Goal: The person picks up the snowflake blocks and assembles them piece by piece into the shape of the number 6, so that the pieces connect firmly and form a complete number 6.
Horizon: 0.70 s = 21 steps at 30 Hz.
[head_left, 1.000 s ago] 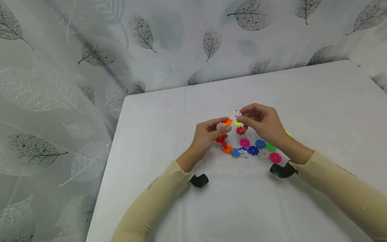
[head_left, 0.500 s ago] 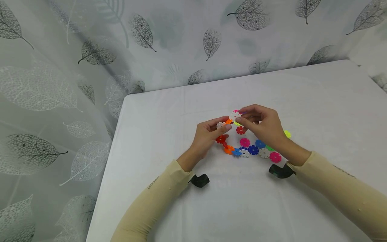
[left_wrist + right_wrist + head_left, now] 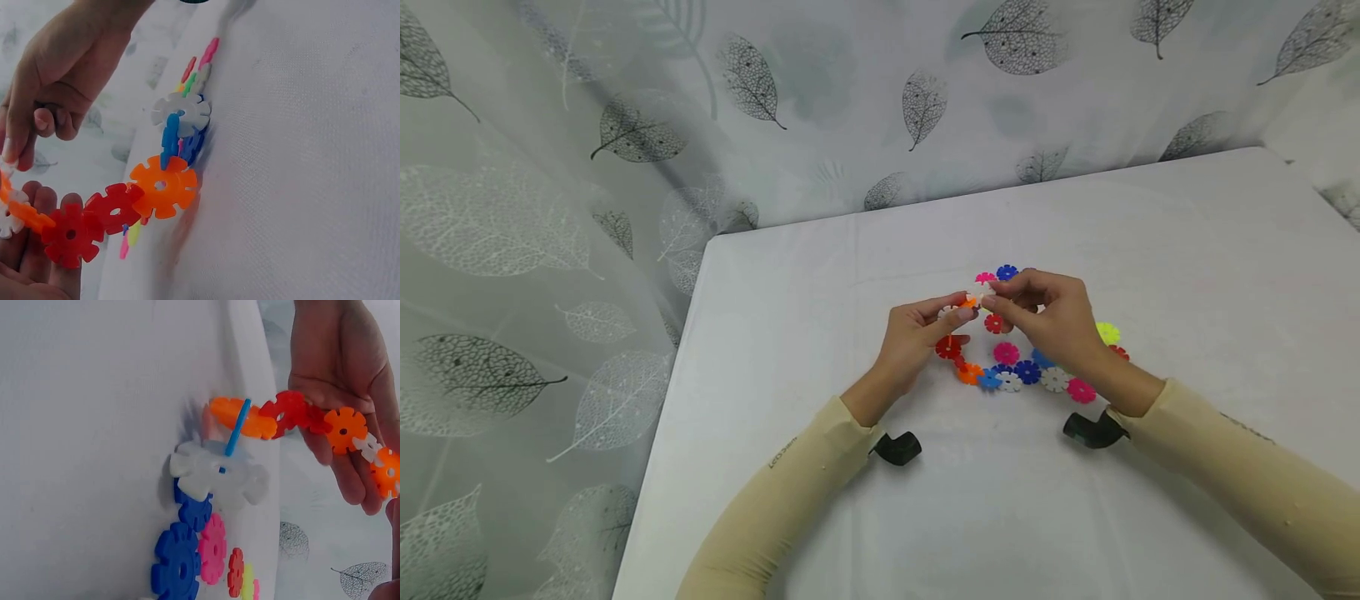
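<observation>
My left hand [image 3: 910, 337] holds one end of a chain of notched plastic flower discs, pinching an orange disc [image 3: 385, 472] between thumb and fingers. Down from it the chain runs through a white disc [image 3: 369, 447], another orange one [image 3: 345, 430], red discs [image 3: 72, 234], an orange disc [image 3: 164, 187], a light blue disc [image 3: 169, 142] and a white one [image 3: 187, 114] low over the table. My right hand [image 3: 1052, 312] pinches a white disc [image 3: 979, 292] against the orange disc at the left fingertips. Fingers partly cover that contact, so whether the notches interlock cannot be seen.
Loose discs lie under and around the right hand: a dark blue [image 3: 1027, 372], a pink [image 3: 1006, 353], a grey [image 3: 1056, 380], a yellow [image 3: 1107, 332] and several others. A leaf-printed curtain [image 3: 835, 92] borders the white table [image 3: 790, 333] behind and at left.
The right hand has shifted slightly down and left, bringing its white disc from above the orange disc to against it. Blue and pink discs behind it have come into view. The left hand barely moved.
</observation>
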Motion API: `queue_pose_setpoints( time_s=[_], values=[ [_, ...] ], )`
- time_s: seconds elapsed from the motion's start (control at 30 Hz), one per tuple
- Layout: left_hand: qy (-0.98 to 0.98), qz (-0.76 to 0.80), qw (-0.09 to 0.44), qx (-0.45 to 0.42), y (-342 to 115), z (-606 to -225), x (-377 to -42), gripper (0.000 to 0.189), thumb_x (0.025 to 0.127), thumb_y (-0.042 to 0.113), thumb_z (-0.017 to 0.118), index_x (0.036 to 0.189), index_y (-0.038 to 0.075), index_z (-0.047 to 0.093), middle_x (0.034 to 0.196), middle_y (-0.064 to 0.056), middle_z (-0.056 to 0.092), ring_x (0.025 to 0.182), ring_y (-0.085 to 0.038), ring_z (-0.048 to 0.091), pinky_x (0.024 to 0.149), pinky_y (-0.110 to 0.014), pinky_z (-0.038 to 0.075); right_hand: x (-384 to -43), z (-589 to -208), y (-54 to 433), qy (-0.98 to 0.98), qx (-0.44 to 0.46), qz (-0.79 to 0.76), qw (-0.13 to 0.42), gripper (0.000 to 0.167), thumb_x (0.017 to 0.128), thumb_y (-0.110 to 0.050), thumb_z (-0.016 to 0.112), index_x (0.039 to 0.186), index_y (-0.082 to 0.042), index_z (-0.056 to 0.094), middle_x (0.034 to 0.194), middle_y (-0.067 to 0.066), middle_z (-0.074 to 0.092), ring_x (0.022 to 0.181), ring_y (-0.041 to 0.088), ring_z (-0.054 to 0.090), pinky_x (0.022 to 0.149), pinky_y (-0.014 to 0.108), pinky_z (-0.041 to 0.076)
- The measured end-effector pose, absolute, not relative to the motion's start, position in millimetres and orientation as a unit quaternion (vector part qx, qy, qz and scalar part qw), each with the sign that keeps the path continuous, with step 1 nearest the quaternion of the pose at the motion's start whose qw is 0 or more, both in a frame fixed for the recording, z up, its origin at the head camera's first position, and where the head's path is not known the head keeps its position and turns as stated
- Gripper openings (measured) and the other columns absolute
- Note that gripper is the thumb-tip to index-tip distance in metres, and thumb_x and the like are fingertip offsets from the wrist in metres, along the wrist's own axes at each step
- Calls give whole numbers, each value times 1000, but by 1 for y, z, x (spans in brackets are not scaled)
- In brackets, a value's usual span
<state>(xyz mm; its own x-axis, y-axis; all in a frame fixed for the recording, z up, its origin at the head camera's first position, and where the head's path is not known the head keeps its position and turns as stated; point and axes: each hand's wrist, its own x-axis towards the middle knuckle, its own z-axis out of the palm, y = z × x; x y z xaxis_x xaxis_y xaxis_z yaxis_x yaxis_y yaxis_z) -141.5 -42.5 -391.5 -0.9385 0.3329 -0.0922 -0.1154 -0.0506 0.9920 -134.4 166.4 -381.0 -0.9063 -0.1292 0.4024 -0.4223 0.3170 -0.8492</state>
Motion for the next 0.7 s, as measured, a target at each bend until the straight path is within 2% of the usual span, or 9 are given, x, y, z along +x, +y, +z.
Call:
queue_pose_setpoints(
  time_s=[0.13, 0.2, 0.33, 0.43, 0.53, 0.7],
  values=[
    [679, 708, 161, 107, -44, -392, -142, 41, 99, 15, 67, 137, 2, 62, 116, -11, 73, 105, -42, 69, 87, -34, 58, -134, -383, 170, -805, 175, 556, 115, 16, 88, -1, 77, 104, -1, 75, 81, 13, 72, 63, 17, 67, 61, 18, 52],
    [694, 691, 158, 127, -44, -392, -143, 42, 99, 16, 67, 139, 4, 61, 117, -11, 73, 107, -38, 69, 86, -33, 58, -133, -382, 173, -810, 177, 550, 99, 18, 90, -3, 76, 108, -2, 75, 82, 15, 72, 67, 18, 68, 65, 18, 53],
    [739, 642, 133, 152, -47, -391, -143, 41, 99, 22, 68, 139, 12, 64, 124, -2, 70, 102, -34, 70, 78, -30, 58, -132, -379, 181, -828, 174, 529, 55, 24, 97, -12, 70, 119, -6, 74, 87, 14, 74, 77, 17, 70, 76, 22, 52],
    [765, 615, 112, 156, -48, -392, -143, 43, 97, 27, 70, 137, 14, 65, 129, 2, 66, 105, -27, 66, 78, -30, 56, -131, -376, 187, -835, 170, 521, 37, 30, 100, -18, 66, 129, -10, 70, 100, 13, 74, 81, 15, 71, 83, 23, 51],
    [772, 609, 99, 152, -49, -393, -143, 45, 96, 31, 71, 137, 11, 65, 126, 1, 68, 114, -18, 60, 84, -33, 56, -133, -375, 195, -826, 158, 538, 52, 36, 102, -17, 62, 138, -12, 64, 116, 13, 71, 86, 13, 71, 87, 19, 50],
    [775, 616, 75, 120, -51, -396, -144, 47, 98, 35, 68, 137, 9, 64, 110, -7, 75, 121, -11, 55, 97, -39, 50, -138, -371, 216, -815, 100, 561, 108, 45, 103, -17, 60, 148, -16, 54, 129, 12, 63, 90, 8, 69, 78, 15, 52]
  ],
)
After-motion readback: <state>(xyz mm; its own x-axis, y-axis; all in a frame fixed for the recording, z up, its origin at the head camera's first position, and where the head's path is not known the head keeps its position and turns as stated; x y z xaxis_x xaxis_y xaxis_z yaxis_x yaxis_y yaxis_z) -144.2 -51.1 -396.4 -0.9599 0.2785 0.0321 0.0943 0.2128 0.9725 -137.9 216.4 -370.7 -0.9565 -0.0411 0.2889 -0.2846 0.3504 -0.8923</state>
